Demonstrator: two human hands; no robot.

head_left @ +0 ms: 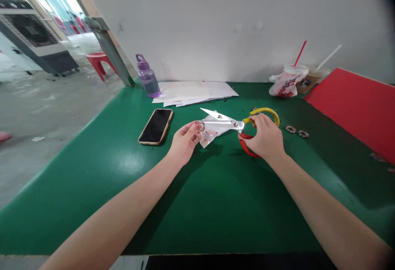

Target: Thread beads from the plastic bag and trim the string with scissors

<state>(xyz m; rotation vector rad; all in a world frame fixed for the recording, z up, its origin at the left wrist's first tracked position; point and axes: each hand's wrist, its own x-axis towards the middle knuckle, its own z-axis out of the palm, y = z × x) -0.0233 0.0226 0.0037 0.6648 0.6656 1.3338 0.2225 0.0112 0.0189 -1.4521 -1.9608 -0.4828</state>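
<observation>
My right hand [267, 136] grips a pair of scissors [236, 125] with one yellow and one red handle loop. The blades are spread apart and point left, their lower tip close to my left fingers. My left hand [186, 140] is closed, pinching a small beaded ring [201, 127] between thumb and fingers, right at the lower blade. Behind and below the blades lies a small clear plastic bag [206, 139] with coloured beads in it. Whether my left fingers also touch the bag, I cannot tell. Two small beaded rings [290, 129] lie to the right of my right hand.
On the green table [197, 204] a phone [156, 126] lies left of my left hand. A purple bottle [148, 77] stands behind it, beside white papers [191, 91]. Drink cups with straws [288, 81] stand back right, near a red board [354, 105]. A pale wall closes off the back.
</observation>
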